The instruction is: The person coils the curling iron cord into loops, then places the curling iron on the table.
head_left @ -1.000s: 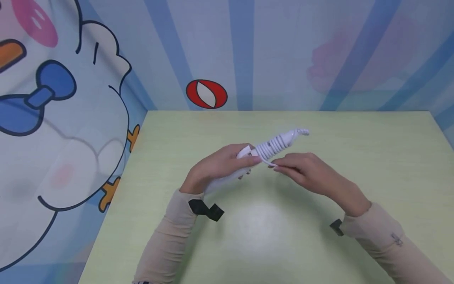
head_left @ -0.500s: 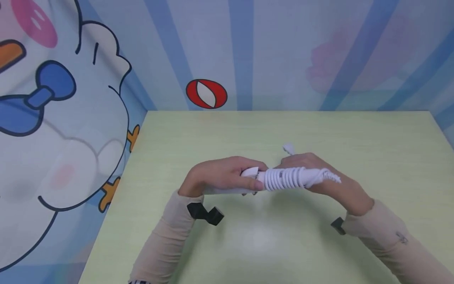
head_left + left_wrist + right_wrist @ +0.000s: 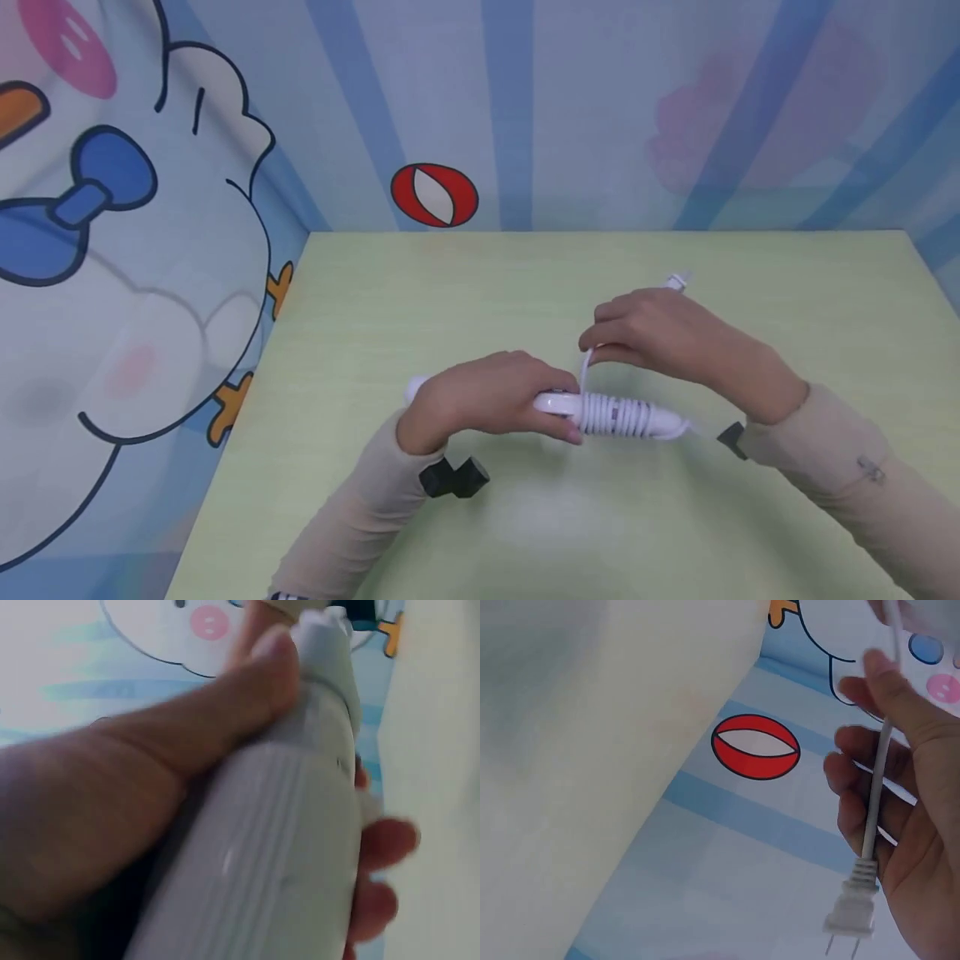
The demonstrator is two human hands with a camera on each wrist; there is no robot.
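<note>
My left hand [image 3: 487, 396] grips a white hair iron [image 3: 558, 403] around its middle, holding it level over the table. In the left wrist view, its smooth, ridged body [image 3: 270, 847] runs between my thumb and curled fingers. White power cord [image 3: 621, 415] is wound in tight turns around the right part, whose tip points right. Behind it, my right hand [image 3: 652, 329] pinches the free stretch of cord, pulled taut up from the coil's left end. The right wrist view shows the cord crossing my palm to a two-pin plug [image 3: 851, 909] hanging below the fingers.
A pale yellow-green table [image 3: 390, 292] lies under both hands. Blue striped wall [image 3: 577, 125] rises behind its far edge, and a cartoon-printed wall [image 3: 172, 333] borders it at left. Dark camera mounts [image 3: 457, 477] are strapped at both sleeve cuffs.
The hair iron has turned from slanting up-right to level and come nearer to me. My right hand passed behind it, then rose above it, drawing the cord upward.
</note>
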